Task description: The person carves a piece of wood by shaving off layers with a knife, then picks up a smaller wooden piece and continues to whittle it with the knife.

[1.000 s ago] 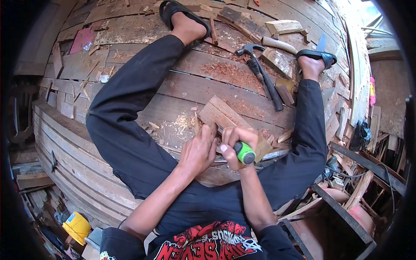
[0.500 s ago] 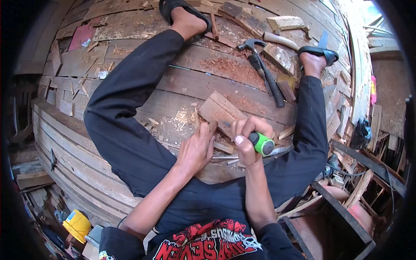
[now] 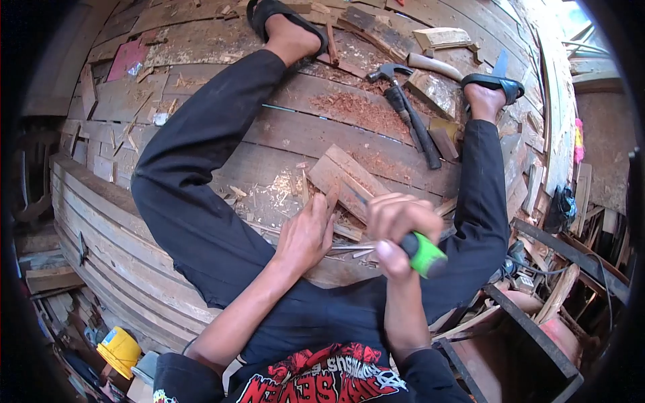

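Observation:
My right hand, somewhat blurred, wraps round the green-and-black handle of a tool. Its narrow metal shaft points up and left, over a flat wooden board lying on the floor between my legs. Fingers of my left hand are closed on a small piece of wood, which stands up at the board's near left edge. The tool's tip lies close to that piece. Just below the board, thin metal rods lie between my two hands.
A claw hammer lies on the plank floor beside a dark-handled tool. Wood shavings and reddish sawdust are scattered about. Stacked planks line the left side. A yellow bucket stands at lower left, a dark metal frame at lower right.
My right hand has moved right and slightly down with the tool, drawing it back and baring its shaft. My left hand has stayed nearly in place with the wood piece.

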The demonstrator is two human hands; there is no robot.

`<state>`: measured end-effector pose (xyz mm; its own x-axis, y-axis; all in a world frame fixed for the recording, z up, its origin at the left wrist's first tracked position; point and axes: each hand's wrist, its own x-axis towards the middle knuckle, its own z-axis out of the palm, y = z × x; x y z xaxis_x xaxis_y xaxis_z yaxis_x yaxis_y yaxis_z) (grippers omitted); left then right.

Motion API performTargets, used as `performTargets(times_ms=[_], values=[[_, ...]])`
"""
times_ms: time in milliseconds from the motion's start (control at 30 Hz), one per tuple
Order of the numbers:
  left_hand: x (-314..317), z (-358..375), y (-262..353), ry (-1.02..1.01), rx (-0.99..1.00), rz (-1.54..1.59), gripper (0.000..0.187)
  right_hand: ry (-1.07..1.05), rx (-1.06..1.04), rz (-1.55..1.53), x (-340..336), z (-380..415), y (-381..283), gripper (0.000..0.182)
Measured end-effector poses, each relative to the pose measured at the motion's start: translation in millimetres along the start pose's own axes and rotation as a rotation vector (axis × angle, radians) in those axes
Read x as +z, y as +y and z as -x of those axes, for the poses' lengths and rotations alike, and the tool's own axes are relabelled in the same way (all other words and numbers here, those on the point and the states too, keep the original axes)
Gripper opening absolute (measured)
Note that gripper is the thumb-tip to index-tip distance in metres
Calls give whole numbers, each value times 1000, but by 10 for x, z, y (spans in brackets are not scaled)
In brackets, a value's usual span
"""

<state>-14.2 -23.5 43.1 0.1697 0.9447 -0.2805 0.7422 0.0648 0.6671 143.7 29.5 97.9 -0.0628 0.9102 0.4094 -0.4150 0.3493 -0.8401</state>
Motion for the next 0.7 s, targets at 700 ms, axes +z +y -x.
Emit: performTargets(times_ms=[700], values=[[11,49,-23,-38,17,-13,55,-90,229,314,-147,293,475,31]])
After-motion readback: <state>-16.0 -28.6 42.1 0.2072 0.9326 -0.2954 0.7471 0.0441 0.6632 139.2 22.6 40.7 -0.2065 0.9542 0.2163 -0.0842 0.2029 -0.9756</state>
